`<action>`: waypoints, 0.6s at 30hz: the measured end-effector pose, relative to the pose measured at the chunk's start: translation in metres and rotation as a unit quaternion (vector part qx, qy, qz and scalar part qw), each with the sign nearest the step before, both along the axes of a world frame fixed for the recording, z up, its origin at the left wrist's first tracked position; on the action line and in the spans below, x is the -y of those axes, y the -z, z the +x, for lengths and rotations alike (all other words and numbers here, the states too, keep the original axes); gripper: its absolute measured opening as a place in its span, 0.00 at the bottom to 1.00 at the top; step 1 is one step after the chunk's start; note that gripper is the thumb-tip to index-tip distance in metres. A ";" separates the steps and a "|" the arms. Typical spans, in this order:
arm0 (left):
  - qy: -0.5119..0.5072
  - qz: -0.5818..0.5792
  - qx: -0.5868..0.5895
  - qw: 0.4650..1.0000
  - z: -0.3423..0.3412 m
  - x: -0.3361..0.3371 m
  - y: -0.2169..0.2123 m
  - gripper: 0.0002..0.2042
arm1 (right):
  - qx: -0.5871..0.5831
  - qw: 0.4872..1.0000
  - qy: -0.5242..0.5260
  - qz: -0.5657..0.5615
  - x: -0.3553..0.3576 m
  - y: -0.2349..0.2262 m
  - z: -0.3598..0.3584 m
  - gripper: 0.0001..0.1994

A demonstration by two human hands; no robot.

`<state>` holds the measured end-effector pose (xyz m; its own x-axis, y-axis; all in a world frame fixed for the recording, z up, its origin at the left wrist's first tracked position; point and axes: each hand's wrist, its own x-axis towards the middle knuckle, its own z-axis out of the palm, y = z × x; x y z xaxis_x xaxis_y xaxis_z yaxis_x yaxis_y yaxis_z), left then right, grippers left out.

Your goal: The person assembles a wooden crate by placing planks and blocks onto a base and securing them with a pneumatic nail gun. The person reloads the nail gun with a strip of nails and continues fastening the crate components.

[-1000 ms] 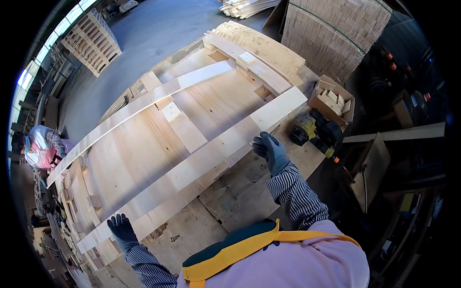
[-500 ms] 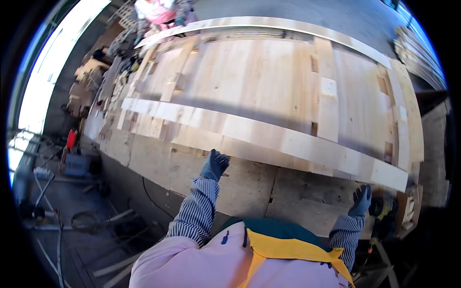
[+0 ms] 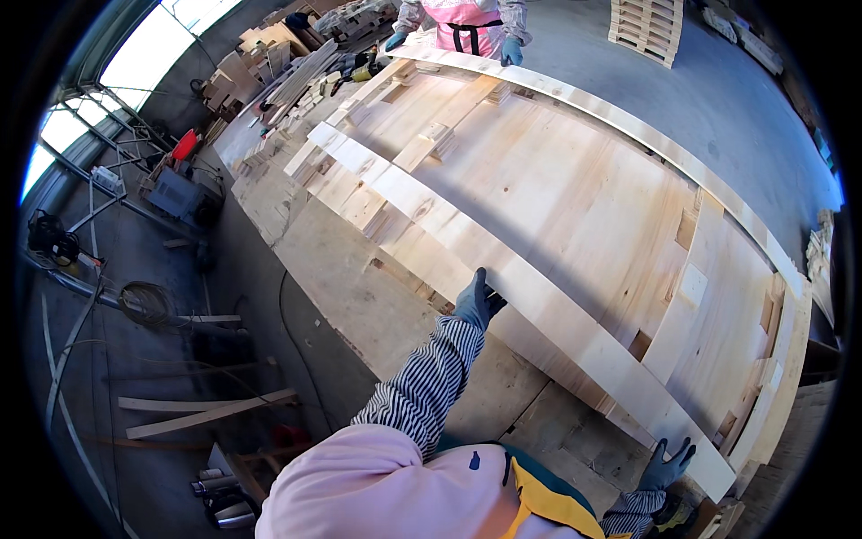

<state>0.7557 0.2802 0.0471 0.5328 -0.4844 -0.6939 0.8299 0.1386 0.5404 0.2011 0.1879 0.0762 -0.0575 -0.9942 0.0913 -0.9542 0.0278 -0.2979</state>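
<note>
A long pale wooden board (image 3: 530, 292) lies lengthwise along the near side of a large wooden pallet frame (image 3: 548, 193), over its crosspieces. My left hand (image 3: 473, 304), in a blue-grey glove, is at the board's near edge around mid-length, fingers curled against it; their undersides are hidden. Close to the board's right end, my right hand (image 3: 664, 464), gloved alike, touches the same edge with fingers spread. A second long board (image 3: 620, 108) runs along the far side. Opposite me a co-worker's gloved hand (image 3: 512, 51) rests at that board, and their other glove (image 3: 395, 41) is near its left end.
The frame stands on a worn wooden worktable (image 3: 314, 247). Timber offcuts (image 3: 301, 76) and tools lie toward its far left. A stack of pallets (image 3: 646, 31) stands at the back. On the floor at left are a grey machine (image 3: 180, 193), coiled wire (image 3: 144, 304) and loose slats (image 3: 211, 413).
Both my hands have come forward to the near board's edge. My view has turned, so the frame now slants down to the right and the co-worker shows more fully.
</note>
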 end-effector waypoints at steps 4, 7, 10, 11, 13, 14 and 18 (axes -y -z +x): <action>0.027 -0.006 0.019 0.999 0.009 0.007 0.017 0.24 | -0.021 0.998 -0.001 0.060 0.012 0.009 0.011 0.32; 0.018 -0.005 0.034 0.999 0.008 0.009 0.021 0.24 | -0.096 0.995 -0.025 0.028 0.010 0.019 0.016 0.34; 0.002 0.001 0.051 0.999 0.004 0.008 0.013 0.23 | -0.058 0.996 -0.034 0.056 0.012 0.023 0.011 0.35; 0.003 0.029 0.073 0.997 0.004 0.007 0.013 0.23 | -0.067 0.996 -0.039 0.046 0.010 0.025 0.008 0.34; 0.003 0.085 0.119 0.989 0.004 -0.001 0.014 0.22 | -0.081 0.995 -0.054 0.026 0.006 0.032 0.004 0.34; -0.011 0.068 0.112 0.991 0.001 -0.003 0.009 0.21 | -0.075 0.995 -0.053 0.024 0.004 0.031 0.004 0.34; -0.076 0.059 0.092 0.991 -0.001 -0.046 0.022 0.19 | -0.050 0.996 -0.062 0.034 -0.020 0.016 0.021 0.33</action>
